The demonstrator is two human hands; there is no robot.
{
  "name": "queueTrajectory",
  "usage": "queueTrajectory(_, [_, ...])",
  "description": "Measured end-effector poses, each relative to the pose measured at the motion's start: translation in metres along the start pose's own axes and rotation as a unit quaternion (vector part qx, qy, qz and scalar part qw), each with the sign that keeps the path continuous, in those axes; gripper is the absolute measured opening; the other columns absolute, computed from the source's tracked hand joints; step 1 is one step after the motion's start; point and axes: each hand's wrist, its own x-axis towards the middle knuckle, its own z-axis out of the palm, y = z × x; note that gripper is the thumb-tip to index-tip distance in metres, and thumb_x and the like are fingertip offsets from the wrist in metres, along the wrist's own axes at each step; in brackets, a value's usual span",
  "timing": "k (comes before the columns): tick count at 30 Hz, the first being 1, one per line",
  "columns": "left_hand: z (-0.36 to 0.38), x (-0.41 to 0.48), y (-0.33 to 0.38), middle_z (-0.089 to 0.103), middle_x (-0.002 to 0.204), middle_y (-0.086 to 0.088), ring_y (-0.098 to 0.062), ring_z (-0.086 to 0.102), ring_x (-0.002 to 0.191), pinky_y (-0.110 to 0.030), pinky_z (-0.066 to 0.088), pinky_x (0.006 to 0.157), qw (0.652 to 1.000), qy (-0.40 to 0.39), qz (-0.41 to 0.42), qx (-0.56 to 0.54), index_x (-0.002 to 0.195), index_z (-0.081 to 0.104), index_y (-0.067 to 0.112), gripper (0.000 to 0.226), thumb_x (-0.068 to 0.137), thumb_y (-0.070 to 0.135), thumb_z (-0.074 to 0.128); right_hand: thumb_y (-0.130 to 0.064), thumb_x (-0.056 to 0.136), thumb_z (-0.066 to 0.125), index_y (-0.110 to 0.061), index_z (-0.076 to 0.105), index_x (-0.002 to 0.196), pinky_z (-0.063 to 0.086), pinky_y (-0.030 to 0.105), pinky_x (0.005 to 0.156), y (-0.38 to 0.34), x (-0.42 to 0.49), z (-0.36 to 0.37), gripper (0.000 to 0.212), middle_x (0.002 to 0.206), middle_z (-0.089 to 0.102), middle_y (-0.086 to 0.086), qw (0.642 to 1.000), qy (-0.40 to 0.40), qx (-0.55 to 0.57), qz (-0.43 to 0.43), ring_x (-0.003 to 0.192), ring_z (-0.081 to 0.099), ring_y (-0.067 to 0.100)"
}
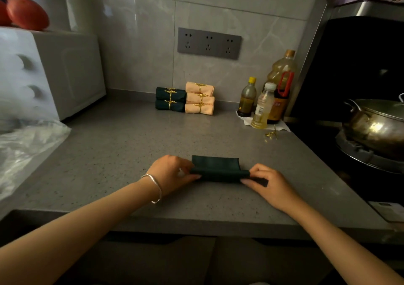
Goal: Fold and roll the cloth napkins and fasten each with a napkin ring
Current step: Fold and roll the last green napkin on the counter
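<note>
The dark green napkin [218,169] lies on the bench [122,144] near its front edge, between the two hands. Its near part is rolled into a tube, and a flat flap extends behind the roll toward the wall. The left end of the roll is gripped by the left hand [172,172], with the fingers [185,166] curled over the top and the thumb laid along the near side. The right end is pinched by the right hand [267,184] between the thumb and curled fingers.

At the back of the bench, against the tiled wall, finished rolls are stacked. Two green rolls [170,102] sit at the left and three peach rolls [199,101] touch them at the right, each fastened with a gold ring. A loose napkin ring [271,134] lies well apart from the hands, just in front of a group of bottles [262,107]. Whether it is one ring or several cannot be told in the dim view. A metal pot [376,125] stands on the stove at the far right.
</note>
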Motion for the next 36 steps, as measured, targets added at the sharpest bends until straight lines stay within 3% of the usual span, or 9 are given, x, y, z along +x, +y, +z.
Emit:
queueTrajectory(5, [0.007, 0.018, -0.004, 0.062, 0.067, 0.005, -0.006, 0.058, 0.063, -0.020, 0.047, 0.067, 0.986, 0.013, -0.102, -0.131, 0.077, 0.063, 0.018, 0.024, 0.085, 0.040, 0.062, -0.033, 0.086, 0.063, -0.019, 0.070, 0.081, 0.042, 0.021, 0.073, -0.002, 0.014, 0.009, 0.016, 0.089, 0.055, -0.004, 0.995, 0.040, 0.030, 0.086, 0.083, 0.054, 0.008])
queueTrajectory(12, [0.011, 0.039, -0.003, 0.062, 0.078, 0.002, -0.010, 0.056, 0.074, -0.021, 0.047, 0.067, 0.965, 0.003, -0.204, -0.163, 0.085, 0.067, 0.014, 0.028, 0.082, 0.042, 0.066, -0.040, 0.085, 0.064, -0.003, 0.069, 0.072, 0.040, 0.028, 0.076, -0.009, 0.027, 0.018, 0.040, 0.072, 0.061, 0.000, 0.975, 0.071, 0.101, 0.182, 0.076, 0.053, 0.008])
queueTrajectory(17, [0.011, 0.047, -0.001, 0.058, 0.096, -0.003, -0.015, 0.054, 0.085, -0.028, 0.049, 0.076, 0.967, 0.002, -0.219, -0.133, 0.100, 0.056, 0.016, 0.031, 0.082, 0.036, 0.069, -0.038, 0.085, 0.065, -0.007, 0.064, 0.065, 0.037, 0.026, 0.060, -0.013, 0.032, 0.022, 0.037, 0.052, 0.048, -0.003, 0.972, 0.076, 0.098, 0.200, 0.054, 0.046, 0.011])
queueTrajectory(20, [0.012, 0.051, -0.002, 0.050, 0.127, -0.005, -0.019, 0.052, 0.108, -0.030, 0.045, 0.092, 0.979, -0.013, -0.147, -0.142, 0.131, 0.045, 0.022, 0.051, 0.085, 0.023, 0.066, -0.033, 0.083, 0.068, -0.014, 0.057, 0.072, 0.037, 0.023, 0.059, -0.011, 0.034, 0.025, 0.025, 0.065, 0.052, -0.002, 0.973, 0.103, 0.075, 0.193, 0.063, 0.049, 0.013])
queueTrajectory(22, [0.012, 0.052, -0.002, 0.045, 0.140, -0.003, -0.022, 0.045, 0.126, -0.033, 0.036, 0.104, 0.985, -0.072, -0.093, -0.128, 0.138, 0.042, 0.026, 0.049, 0.092, 0.016, 0.056, -0.027, 0.082, 0.070, -0.018, 0.056, 0.089, 0.039, 0.019, 0.066, -0.011, 0.033, 0.027, 0.019, 0.089, 0.056, -0.004, 0.976, 0.146, 0.060, 0.152, 0.082, 0.052, 0.012])
queueTrajectory(24, [0.013, 0.054, -0.004, 0.046, 0.141, -0.001, -0.021, 0.042, 0.130, -0.032, 0.031, 0.108, 0.984, -0.112, -0.064, -0.122, 0.138, 0.043, 0.026, 0.045, 0.096, 0.013, 0.048, -0.024, 0.088, 0.064, -0.024, 0.055, 0.121, 0.037, 0.018, 0.093, -0.012, 0.032, 0.026, 0.034, 0.128, 0.049, -0.011, 0.990, 0.133, 0.011, 0.054, 0.117, 0.044, 0.004])
queueTrajectory(26, [0.012, 0.055, -0.006, 0.047, 0.141, -0.001, -0.020, 0.042, 0.130, -0.030, 0.031, 0.108, 0.983, -0.120, -0.055, -0.124, 0.138, 0.043, 0.025, 0.044, 0.097, 0.011, 0.046, -0.029, 0.096, 0.048, -0.032, 0.038, 0.140, 0.016, 0.022, 0.112, -0.015, 0.032, 0.024, 0.045, 0.146, 0.026, -0.020, 0.997, 0.049, -0.045, -0.032, 0.137, 0.019, -0.003])
queueTrajectory(30, [0.015, 0.058, -0.009, 0.048, 0.140, 0.000, -0.019, 0.042, 0.130, -0.031, 0.031, 0.108, 0.986, -0.112, -0.044, -0.114, 0.137, 0.045, 0.025, 0.043, 0.097, 0.011, 0.045, -0.043, 0.100, 0.029, -0.036, 0.025, 0.145, 0.001, 0.026, 0.117, -0.012, 0.032, 0.027, 0.045, 0.150, 0.013, -0.024, 0.989, -0.099, -0.106, -0.041, 0.139, 0.001, -0.006])
queueTrajectory(36, [0.012, 0.042, 0.004, 0.054, 0.133, 0.004, -0.015, 0.045, 0.125, -0.028, 0.036, 0.104, 0.995, -0.030, 0.090, 0.029, 0.133, 0.050, 0.028, 0.038, 0.096, 0.024, 0.046, -0.046, 0.098, 0.035, -0.036, 0.027, 0.145, 0.000, 0.022, 0.115, -0.009, 0.034, 0.026, 0.049, 0.153, 0.020, -0.020, 0.985, -0.107, -0.129, -0.048, 0.140, 0.007, -0.005])
